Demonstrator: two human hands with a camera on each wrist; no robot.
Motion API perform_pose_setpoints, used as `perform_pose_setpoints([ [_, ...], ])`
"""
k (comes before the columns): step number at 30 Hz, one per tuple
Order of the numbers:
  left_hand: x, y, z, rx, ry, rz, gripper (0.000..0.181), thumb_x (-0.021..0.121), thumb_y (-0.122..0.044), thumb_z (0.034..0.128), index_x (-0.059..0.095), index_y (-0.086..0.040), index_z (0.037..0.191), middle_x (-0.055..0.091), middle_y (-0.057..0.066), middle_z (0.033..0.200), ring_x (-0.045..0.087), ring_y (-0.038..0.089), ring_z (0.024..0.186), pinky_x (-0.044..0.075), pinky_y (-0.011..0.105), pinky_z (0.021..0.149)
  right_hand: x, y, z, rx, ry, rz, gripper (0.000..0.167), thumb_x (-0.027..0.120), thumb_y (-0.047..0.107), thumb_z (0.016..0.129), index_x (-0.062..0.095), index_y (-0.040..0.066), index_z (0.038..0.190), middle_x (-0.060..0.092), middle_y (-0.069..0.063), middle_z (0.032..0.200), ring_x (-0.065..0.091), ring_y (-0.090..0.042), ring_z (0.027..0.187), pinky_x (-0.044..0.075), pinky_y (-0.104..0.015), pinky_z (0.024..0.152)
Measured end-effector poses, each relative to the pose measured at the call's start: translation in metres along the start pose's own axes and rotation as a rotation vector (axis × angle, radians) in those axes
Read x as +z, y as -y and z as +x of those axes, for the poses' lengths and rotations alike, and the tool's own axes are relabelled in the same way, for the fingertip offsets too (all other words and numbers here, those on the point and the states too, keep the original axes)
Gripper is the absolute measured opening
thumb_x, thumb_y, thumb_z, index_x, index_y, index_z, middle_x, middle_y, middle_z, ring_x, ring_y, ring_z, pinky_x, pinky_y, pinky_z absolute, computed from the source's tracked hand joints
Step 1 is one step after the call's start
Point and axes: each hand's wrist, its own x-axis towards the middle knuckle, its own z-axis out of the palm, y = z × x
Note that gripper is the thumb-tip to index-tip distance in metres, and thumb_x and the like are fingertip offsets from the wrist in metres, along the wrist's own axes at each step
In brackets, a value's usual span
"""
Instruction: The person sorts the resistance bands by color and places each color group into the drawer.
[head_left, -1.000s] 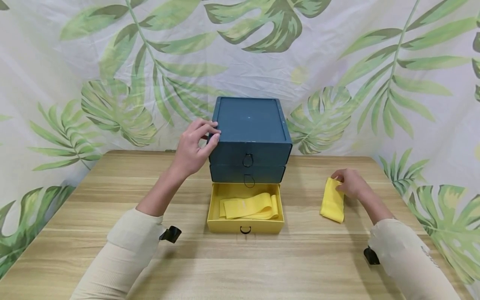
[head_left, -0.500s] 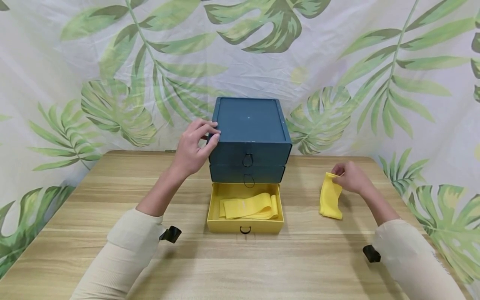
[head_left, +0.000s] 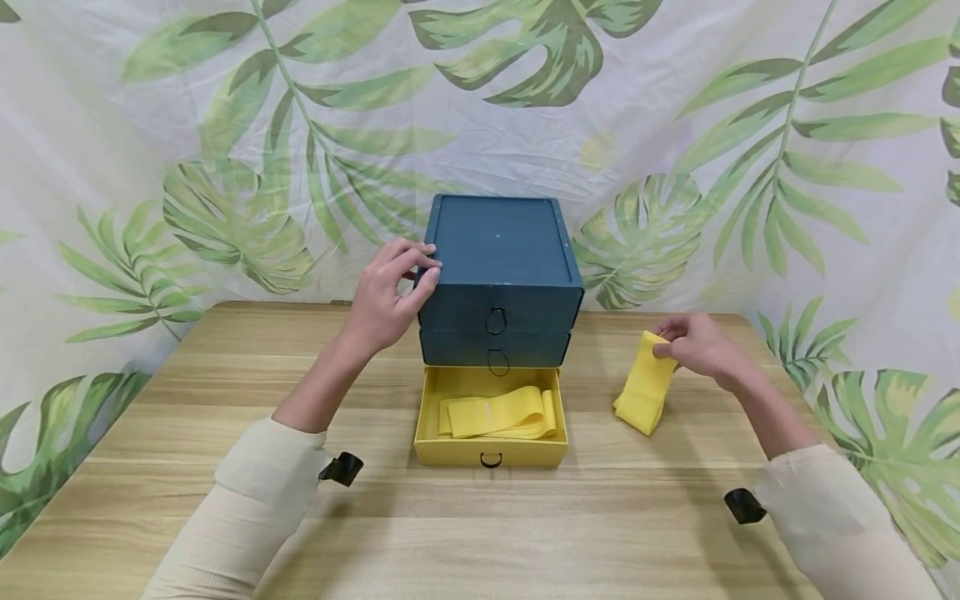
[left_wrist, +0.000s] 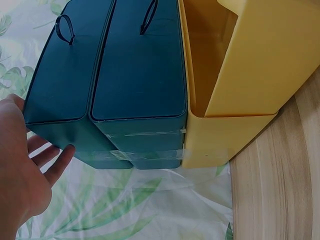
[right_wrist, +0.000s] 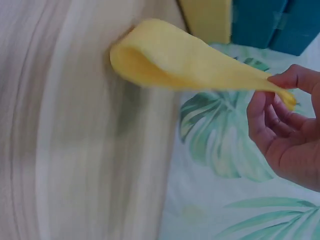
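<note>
My right hand [head_left: 697, 344] pinches one end of a yellow resistance band [head_left: 645, 383], thumb against fingers. The band slants down from the fingertips; in the right wrist view its far end bends into a loop [right_wrist: 150, 50]. My left hand [head_left: 390, 292] touches the left edge of the top blue drawer box [head_left: 501, 242], its fingers fairly straight against the box in the left wrist view. Below the blue drawers, a yellow drawer [head_left: 491, 454] is pulled out. Inside it lie more folded yellow bands [head_left: 495, 412].
A second blue drawer [head_left: 457, 346] is closed between the top one and the yellow one. Black loop pulls [head_left: 496, 320] hang on the drawer fronts. The wooden table [head_left: 480, 533] carries the stack, and a leaf-print cloth [head_left: 360, 150] hangs behind.
My right hand has lifted the resistance band's gripped end and moved up and slightly left, the band swinging left toward the stack. The left hand and the drawers have stayed put.
</note>
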Motion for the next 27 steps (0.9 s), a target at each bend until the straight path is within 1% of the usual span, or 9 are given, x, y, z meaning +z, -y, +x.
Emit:
perform_pose_setpoints([
  [3, 0.000, 0.000, 0.000, -0.002, -0.001, -0.002, 0.014, 0.062, -0.006, 0.1009, 0.072, 0.003, 0.097, 0.066, 0.020, 0.120, 0.060, 0.035, 0.114, 0.056, 0.048, 0.086, -0.001, 0.007, -0.004, 0.014, 0.022, 0.039, 0.037, 0.065, 0.003, 0.094, 0.056, -0.016, 0.124, 0.067, -0.012, 0.103, 0.062, -0.012, 0.084, 0.057, -0.028, 0.071],
  [7, 0.000, 0.000, 0.000, 0.000, -0.003, 0.001, 0.014, 0.062, -0.006, 0.1010, 0.072, 0.003, 0.097, 0.066, 0.020, 0.120, 0.060, 0.035, 0.114, 0.056, 0.048, 0.086, -0.001, 0.018, -0.012, 0.001, 0.042, 0.098, 0.034, 0.066, 0.004, 0.096, 0.055, -0.013, 0.123, 0.065, -0.008, 0.101, 0.062, -0.011, 0.085, 0.057, -0.027, 0.071],
  [10, 0.000, 0.000, 0.000, 0.003, -0.003, 0.002, 0.014, 0.061, -0.006, 0.1011, 0.072, 0.003, 0.097, 0.066, 0.020, 0.120, 0.060, 0.035, 0.114, 0.056, 0.048, 0.086, -0.001, 0.028, -0.018, -0.011, 0.065, 0.174, 0.029, 0.066, 0.003, 0.096, 0.052, -0.011, 0.119, 0.064, -0.005, 0.099, 0.064, -0.009, 0.084, 0.058, -0.026, 0.070],
  [14, 0.000, 0.000, 0.000, 0.005, -0.004, 0.004, 0.014, 0.061, -0.006, 0.1012, 0.072, 0.003, 0.097, 0.066, 0.020, 0.120, 0.060, 0.035, 0.114, 0.056, 0.048, 0.086, -0.002, 0.043, -0.025, -0.047, 0.106, 0.276, 0.024, 0.063, 0.001, 0.098, 0.050, -0.009, 0.115, 0.066, -0.005, 0.098, 0.069, -0.010, 0.083, 0.060, -0.027, 0.071],
  [19, 0.000, -0.001, 0.000, 0.002, -0.002, 0.004, 0.015, 0.061, -0.006, 0.1013, 0.072, 0.003, 0.098, 0.065, 0.020, 0.121, 0.060, 0.035, 0.114, 0.056, 0.048, 0.086, -0.001, 0.060, -0.036, -0.132, 0.143, 0.367, 0.017, 0.062, -0.001, 0.098, 0.052, -0.007, 0.110, 0.071, -0.004, 0.094, 0.072, -0.014, 0.080, 0.061, -0.029, 0.069],
  [23, 0.000, -0.001, 0.000, 0.000, 0.000, 0.002, 0.015, 0.061, -0.006, 0.1014, 0.072, 0.003, 0.098, 0.065, 0.020, 0.121, 0.060, 0.035, 0.115, 0.056, 0.048, 0.086, 0.005, 0.071, -0.042, -0.253, 0.194, 0.465, 0.009, 0.062, -0.005, 0.097, 0.058, -0.002, 0.104, 0.073, -0.004, 0.091, 0.072, -0.014, 0.078, 0.060, -0.027, 0.067],
  [25, 0.000, -0.001, 0.000, 0.000, 0.001, 0.000, 0.015, 0.061, -0.005, 0.1014, 0.072, 0.003, 0.098, 0.065, 0.020, 0.121, 0.060, 0.035, 0.115, 0.056, 0.048, 0.086, 0.009, 0.077, -0.044, -0.320, 0.226, 0.521, 0.010, 0.062, -0.007, 0.097, 0.062, 0.001, 0.103, 0.074, -0.005, 0.092, 0.072, -0.015, 0.078, 0.060, -0.027, 0.067],
  [27, 0.000, -0.001, 0.000, -0.001, 0.001, -0.001, 0.015, 0.061, -0.006, 0.1014, 0.072, 0.004, 0.098, 0.065, 0.020, 0.121, 0.060, 0.035, 0.115, 0.056, 0.048, 0.086, 0.015, 0.084, -0.046, -0.370, 0.245, 0.562, 0.014, 0.062, -0.009, 0.096, 0.066, 0.003, 0.104, 0.075, -0.006, 0.093, 0.073, -0.015, 0.079, 0.061, -0.027, 0.069],
])
